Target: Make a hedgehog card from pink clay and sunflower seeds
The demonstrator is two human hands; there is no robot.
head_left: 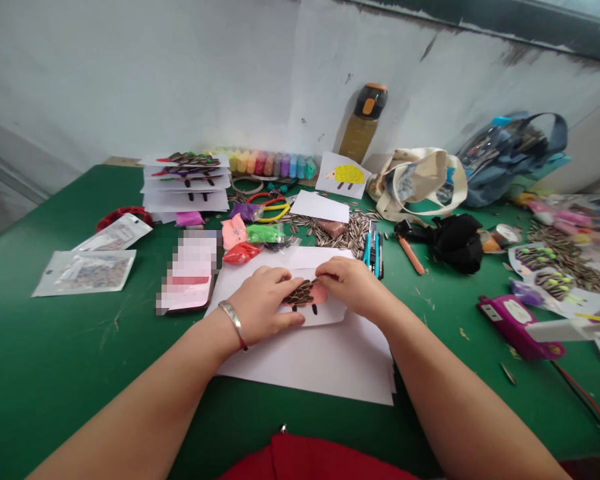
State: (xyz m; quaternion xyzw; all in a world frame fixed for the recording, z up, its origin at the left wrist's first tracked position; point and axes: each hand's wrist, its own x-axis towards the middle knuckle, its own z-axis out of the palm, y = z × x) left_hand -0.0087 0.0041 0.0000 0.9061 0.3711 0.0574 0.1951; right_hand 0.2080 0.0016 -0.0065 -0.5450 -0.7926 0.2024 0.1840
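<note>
A small white card (333, 317) lies on a stack of white paper (310, 363) in front of me. On it is a hedgehog shape of pink clay (319, 293) with two dark legs, its left part covered by overlapping sunflower seeds (300, 293). My left hand (263, 303), with a silver bracelet at the wrist, rests open over the card's left side, thumb and fingers apart around the seeds. At the pink clay's upper right edge, the fingertips of my right hand (353, 285) are pinched together. Whatever lies between them is hidden.
Loose sunflower seeds (353, 233) are heaped behind the paper, beside blue utility knives (373, 250). Bagged clay (265, 233) and a phone (190, 270) sit left. Finished cards (185, 190) are stacked farther back. A glue gun (517, 327) lies right; a bottle (363, 123) stands behind.
</note>
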